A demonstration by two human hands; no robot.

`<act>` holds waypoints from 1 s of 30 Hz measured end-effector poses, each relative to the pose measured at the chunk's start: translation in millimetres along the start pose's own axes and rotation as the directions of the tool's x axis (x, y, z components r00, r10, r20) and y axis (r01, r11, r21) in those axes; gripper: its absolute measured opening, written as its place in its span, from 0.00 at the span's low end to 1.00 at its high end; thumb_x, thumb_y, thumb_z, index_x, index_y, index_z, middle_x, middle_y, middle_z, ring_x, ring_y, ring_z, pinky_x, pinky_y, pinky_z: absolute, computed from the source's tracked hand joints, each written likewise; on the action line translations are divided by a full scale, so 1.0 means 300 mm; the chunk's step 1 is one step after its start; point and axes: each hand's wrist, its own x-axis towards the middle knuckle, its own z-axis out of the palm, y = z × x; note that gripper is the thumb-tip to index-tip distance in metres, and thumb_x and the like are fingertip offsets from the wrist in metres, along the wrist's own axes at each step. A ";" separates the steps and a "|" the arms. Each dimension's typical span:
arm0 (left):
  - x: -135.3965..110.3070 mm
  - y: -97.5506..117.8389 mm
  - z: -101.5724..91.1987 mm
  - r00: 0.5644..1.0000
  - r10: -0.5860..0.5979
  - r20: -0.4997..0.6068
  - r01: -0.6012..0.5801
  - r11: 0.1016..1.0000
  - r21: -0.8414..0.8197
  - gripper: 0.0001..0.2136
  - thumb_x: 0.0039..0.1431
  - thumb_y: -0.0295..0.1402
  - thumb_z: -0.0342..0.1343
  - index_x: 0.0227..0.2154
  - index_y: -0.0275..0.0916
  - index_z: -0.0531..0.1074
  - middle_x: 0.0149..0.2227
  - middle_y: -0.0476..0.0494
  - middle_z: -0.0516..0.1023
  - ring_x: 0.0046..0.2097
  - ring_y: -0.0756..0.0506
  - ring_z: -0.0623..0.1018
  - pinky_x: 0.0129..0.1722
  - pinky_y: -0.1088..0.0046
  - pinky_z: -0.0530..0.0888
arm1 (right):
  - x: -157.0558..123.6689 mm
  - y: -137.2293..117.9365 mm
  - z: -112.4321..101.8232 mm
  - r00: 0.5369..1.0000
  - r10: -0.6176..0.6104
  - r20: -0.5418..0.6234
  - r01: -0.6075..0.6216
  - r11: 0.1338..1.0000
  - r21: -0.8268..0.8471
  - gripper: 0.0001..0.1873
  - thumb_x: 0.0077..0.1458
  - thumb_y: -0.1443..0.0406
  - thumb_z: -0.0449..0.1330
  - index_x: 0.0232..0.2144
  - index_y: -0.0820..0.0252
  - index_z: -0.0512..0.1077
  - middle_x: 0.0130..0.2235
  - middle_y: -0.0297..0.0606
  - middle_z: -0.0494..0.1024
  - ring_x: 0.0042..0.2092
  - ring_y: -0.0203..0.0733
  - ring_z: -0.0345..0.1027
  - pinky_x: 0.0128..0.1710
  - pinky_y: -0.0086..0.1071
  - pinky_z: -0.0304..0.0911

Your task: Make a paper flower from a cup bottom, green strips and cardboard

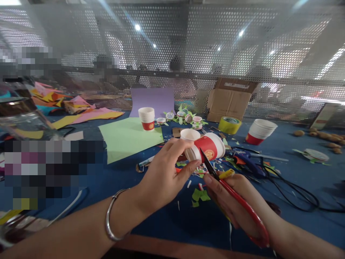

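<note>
My left hand (168, 167) grips a red and white paper cup (209, 148) by its base end, thumb below and fingers on top. The cup lies on its side in the air, mouth to the right. In my right hand (239, 201) are red-handled scissors (242, 203), their dark blades pointing up and left against the cup's red side. Whether the blades cut into the paper I cannot tell. A small yellow piece (226, 174) shows by my right fingers. Just behind the held cup stands another white paper cup (190, 134), partly hidden.
Stacked cups stand left (146, 118) and right (260, 132). Green paper (132, 138), yellow tape (229, 125), a cardboard box (229, 102) and small decorated discs (181, 116) lie behind. A blue glue gun (249, 163) with a black cord lies right, among paper scraps (201, 195).
</note>
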 end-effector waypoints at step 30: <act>0.014 0.020 0.002 0.918 -0.363 0.160 0.389 0.740 -0.549 0.14 0.61 0.41 0.63 0.39 0.40 0.67 0.40 0.46 0.77 0.38 0.49 0.78 0.38 0.72 0.77 | 0.013 0.001 -0.003 0.996 -0.090 -0.026 0.087 0.992 -0.097 0.34 0.62 0.42 0.54 0.11 0.54 0.57 0.09 0.28 0.59 0.14 0.32 0.53 0.18 0.29 0.55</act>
